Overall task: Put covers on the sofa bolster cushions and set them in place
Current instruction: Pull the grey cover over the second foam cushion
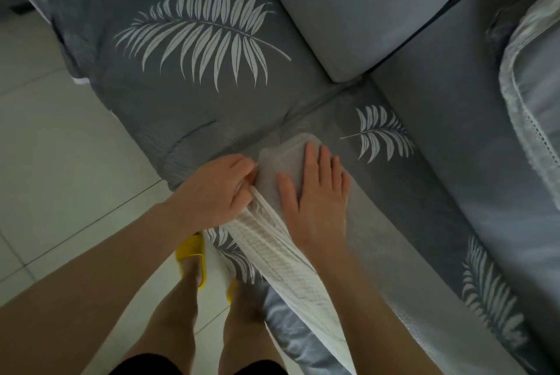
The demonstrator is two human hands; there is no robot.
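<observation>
Bolster (272, 241) lies near the middle of the frame, running from the lower centre up toward the seam between two sofa seats, its far end already inside a thin grey leaf-print cover (375, 241) and its white waffle-textured near part bare. From where I stand, the likeliest trouble is the cover bunching at its mouth: the fabric looks thin and slack, so if the pull comes from one side only, it could twist round the bolster or catch on the textured surface and drag it off the seat edge toward the floor (60, 162). The left hand (212, 189), left of centre, has its fingers curled and pinching the edge of the cover right beside the bolster. The right hand (315, 193) lies flat with fingers straight and spread, pressing down on the covered end, gripping nothing. The two hands sit close together, one on each side of the bolster.
</observation>
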